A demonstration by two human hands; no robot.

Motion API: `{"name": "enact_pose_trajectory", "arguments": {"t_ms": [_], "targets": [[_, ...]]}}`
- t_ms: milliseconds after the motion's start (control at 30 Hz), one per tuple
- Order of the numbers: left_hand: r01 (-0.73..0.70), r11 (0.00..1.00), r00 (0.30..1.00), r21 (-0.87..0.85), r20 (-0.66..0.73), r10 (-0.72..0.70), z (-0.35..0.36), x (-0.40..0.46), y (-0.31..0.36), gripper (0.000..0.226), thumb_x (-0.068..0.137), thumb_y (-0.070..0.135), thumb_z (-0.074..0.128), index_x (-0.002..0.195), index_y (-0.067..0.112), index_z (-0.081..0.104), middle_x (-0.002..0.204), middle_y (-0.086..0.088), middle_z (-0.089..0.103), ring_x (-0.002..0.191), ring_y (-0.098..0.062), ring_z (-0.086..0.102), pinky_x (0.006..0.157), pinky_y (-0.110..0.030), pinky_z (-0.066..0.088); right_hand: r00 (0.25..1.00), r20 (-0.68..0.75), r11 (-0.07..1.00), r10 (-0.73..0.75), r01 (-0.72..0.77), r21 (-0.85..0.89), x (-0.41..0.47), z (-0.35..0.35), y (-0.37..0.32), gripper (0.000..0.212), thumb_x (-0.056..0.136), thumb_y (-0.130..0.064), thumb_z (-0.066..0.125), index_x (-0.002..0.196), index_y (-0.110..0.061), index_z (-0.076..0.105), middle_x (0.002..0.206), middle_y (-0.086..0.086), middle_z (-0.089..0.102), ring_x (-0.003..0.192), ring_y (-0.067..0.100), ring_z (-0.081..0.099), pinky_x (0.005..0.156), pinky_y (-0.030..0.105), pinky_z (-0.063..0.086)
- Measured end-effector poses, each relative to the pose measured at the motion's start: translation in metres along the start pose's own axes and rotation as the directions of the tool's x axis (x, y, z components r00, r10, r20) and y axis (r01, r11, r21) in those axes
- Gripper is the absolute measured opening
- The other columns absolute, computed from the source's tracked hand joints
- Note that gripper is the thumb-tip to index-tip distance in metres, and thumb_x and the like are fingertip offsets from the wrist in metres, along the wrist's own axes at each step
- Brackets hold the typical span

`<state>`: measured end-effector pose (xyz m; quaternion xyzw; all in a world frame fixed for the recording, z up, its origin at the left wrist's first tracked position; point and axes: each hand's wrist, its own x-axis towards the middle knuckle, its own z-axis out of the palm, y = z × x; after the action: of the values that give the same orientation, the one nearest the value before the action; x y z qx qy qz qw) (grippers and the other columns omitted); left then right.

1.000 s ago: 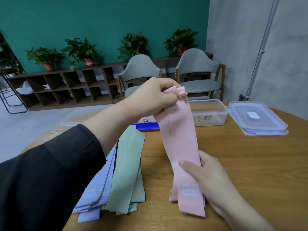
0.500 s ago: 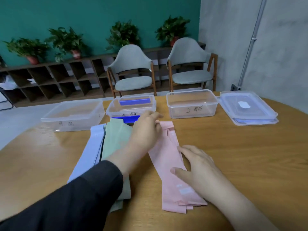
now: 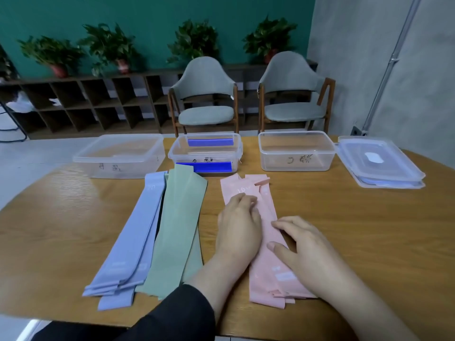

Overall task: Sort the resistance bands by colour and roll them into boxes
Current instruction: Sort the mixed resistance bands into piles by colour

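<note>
Pink flat elastic resistance bands lie stacked lengthwise on the round wooden tabletop, near the clear labelled plastic box at the right of the row. Left hand rests on the stack, fingers loosely bent, pressing, not gripping. Right hand lies flat on it, fingers straight.

Risk: the band ends are uneven, with one corner folded at the far end; rolling from here could give a skewed, loose roll that springs open. The green bands lie just beside and overlap the lilac bands, so colours could mix.

Versus one second ago: the pink bands were held up, pinched by the left hand; now both hands smooth them down flat.
</note>
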<state>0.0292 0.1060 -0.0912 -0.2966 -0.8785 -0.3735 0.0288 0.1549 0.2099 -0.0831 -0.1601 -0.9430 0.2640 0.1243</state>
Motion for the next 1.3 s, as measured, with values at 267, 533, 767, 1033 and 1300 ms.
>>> {"name": "enact_pose_trajectory", "arguments": {"t_ms": [267, 533, 767, 1033, 1300], "targets": [[0.057, 0.984, 0.996, 0.169, 0.061, -0.068, -0.033, 0.068, -0.008, 0.043, 0.103, 0.015, 0.043, 0.144, 0.022, 0.053, 0.137, -0.009, 0.059, 0.13, -0.033, 0.05, 0.108, -0.047, 0.042, 1.0, 0.016, 1.0, -0.006, 0.006, -0.001, -0.001, 0.001, -0.001, 0.046, 0.095, -0.044, 0.06, 0.138, -0.029, 0.054, 0.138, -0.021, 0.046, 0.129, 0.005, 0.041, 0.112, 0.028, 0.028], [-0.056, 0.921, 0.955, 0.387, 0.29, -0.064, -0.035, 0.098, -0.011, 0.018, 0.101, 0.026, 0.052, 0.109, 0.019, 0.066, 0.107, -0.005, 0.064, 0.109, -0.027, 0.06, 0.084, -0.035, 0.05, 1.0, 0.008, 1.0, -0.011, 0.011, -0.013, 0.0, 0.004, 0.002, 0.047, 0.097, -0.046, 0.056, 0.142, -0.032, 0.05, 0.143, -0.02, 0.042, 0.134, 0.003, 0.035, 0.118, 0.032, 0.016], [-0.071, 0.935, 0.948, 0.348, 0.316, -0.045, -0.041, 0.103, -0.015, 0.01, 0.093, 0.03, 0.063, 0.101, 0.029, 0.069, 0.104, 0.008, 0.062, 0.098, -0.015, 0.055, 0.097, -0.041, 0.046, 1.0, -0.013, 1.0, -0.013, 0.013, 0.004, 0.001, 0.008, 0.004, 0.047, 0.096, -0.046, 0.057, 0.14, -0.032, 0.052, 0.141, -0.019, 0.044, 0.135, 0.005, 0.037, 0.12, 0.033, 0.014], [-0.101, 0.942, 0.96, 0.319, 0.278, 0.009, -0.037, 0.1, -0.019, 0.009, 0.103, 0.028, 0.052, 0.099, 0.032, 0.059, 0.093, 0.01, 0.061, 0.092, -0.015, 0.058, 0.094, -0.036, 0.047, 0.999, -0.026, 1.0, -0.023, 0.024, 0.013, 0.001, 0.009, 0.006, 0.047, 0.096, -0.047, 0.056, 0.14, -0.033, 0.052, 0.139, -0.021, 0.045, 0.133, 0.002, 0.037, 0.12, 0.033, 0.013], [-0.019, 0.996, 0.995, -0.085, 0.092, 0.027, -0.056, 0.093, 0.002, 0.039, 0.096, 0.016, 0.065, 0.13, 0.034, 0.058, 0.104, 0.01, 0.063, 0.087, -0.004, 0.06, 0.06, -0.006, 0.044, 1.0, -0.02, 0.996, 0.019, -0.017, 0.092, 0.002, 0.006, 0.004, 0.074, 0.09, -0.049, 0.062, 0.151, -0.042, 0.021, 0.131, -0.028, 0.045, 0.125, -0.001, 0.038, 0.117, 0.035, 0.023]]}}
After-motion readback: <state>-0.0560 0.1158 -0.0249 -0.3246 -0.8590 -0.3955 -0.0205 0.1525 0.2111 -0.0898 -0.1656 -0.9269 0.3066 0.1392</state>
